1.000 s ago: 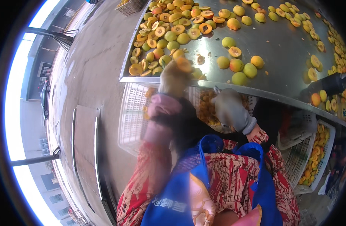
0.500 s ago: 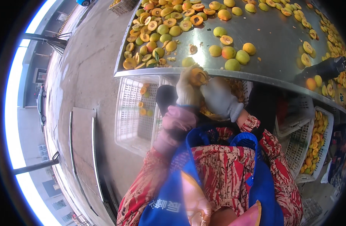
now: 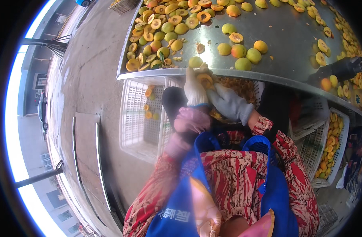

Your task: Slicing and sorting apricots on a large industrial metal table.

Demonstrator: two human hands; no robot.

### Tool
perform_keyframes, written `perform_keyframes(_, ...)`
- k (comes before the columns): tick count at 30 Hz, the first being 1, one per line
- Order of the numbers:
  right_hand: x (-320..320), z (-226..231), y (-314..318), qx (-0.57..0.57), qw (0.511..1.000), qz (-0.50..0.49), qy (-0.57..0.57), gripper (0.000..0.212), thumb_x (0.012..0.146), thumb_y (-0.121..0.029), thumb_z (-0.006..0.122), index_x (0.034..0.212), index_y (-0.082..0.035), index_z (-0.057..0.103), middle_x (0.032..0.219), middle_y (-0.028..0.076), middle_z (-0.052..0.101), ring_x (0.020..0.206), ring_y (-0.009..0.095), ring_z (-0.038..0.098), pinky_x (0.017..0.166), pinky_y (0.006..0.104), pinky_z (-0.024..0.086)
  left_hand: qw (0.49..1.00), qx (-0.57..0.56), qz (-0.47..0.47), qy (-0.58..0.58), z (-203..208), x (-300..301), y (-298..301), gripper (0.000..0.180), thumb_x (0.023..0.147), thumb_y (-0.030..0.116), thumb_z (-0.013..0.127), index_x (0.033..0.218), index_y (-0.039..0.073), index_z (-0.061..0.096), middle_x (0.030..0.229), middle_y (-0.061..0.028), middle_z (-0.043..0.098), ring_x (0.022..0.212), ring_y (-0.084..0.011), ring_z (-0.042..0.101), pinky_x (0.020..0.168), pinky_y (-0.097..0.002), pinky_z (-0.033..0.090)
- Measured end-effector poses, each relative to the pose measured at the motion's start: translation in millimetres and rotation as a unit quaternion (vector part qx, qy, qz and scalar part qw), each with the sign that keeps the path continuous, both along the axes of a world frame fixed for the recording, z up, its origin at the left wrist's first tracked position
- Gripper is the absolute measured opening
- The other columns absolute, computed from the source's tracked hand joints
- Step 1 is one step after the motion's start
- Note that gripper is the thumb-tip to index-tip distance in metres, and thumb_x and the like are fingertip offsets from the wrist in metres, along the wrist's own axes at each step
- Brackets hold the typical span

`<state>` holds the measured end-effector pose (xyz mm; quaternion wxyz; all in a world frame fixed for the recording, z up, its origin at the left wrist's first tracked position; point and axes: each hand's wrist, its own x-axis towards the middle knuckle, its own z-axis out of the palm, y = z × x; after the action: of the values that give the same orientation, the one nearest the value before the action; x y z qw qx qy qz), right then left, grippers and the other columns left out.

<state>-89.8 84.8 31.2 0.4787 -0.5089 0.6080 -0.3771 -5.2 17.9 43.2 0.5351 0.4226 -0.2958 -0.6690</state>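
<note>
My left hand, in a white knit glove, grips a cut peach half just below the front edge of the metal table. The fruit's orange cut face is turned up. My right hand, in a greyish glove, presses in close against the right side of that half, its fingers curled; whatever they hold is hidden. Under both hands, a crate of orange-brown scraps shows partly beneath the table. On the table, a greenish peach lies just beyond my left hand.
Halved and whole peaches pile up on the left of the metal table, with more along its right. A white crate with a few halves stands at lower left. Another crate of fruit sits at right, below a black object.
My right hand, blurred before, has come in closer against the peach half and now shows sharply. My left hand still holds the half, at nearly the same spot.
</note>
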Motion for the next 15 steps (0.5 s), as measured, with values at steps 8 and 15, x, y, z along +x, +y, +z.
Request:
perform_keyframes(8,-9,-18,3,-0.423,0.873,0.057,0.236,0.018,0.092,-0.01,0.045,0.105,-0.002,0.053,0.095,0.016,0.057,0.07,0.026,0.06,0.066,0.0349,0.049,0.994,0.006,-0.036,-0.098,-3,3,-4,0.053,0.097,0.041,0.038,0.084,-0.005,0.061,0.06,-0.0111,0.058,0.053,-0.0191,0.052,0.053,-0.0269,0.043)
perform_keyframes(15,-14,2,12,0.016,0.977,0.134,-0.166,0.017,0.092,-0.022,0.045,0.085,-0.008,0.049,0.065,0.001,0.047,0.043,0.007,0.042,0.037,0.0225,0.034,0.985,-0.052,-0.088,-0.14,-31,18,-9,0.055,0.097,0.041,0.039,0.08,-0.005,0.063,0.063,-0.0118,0.06,0.056,-0.0184,0.054,0.055,-0.0288,0.044)
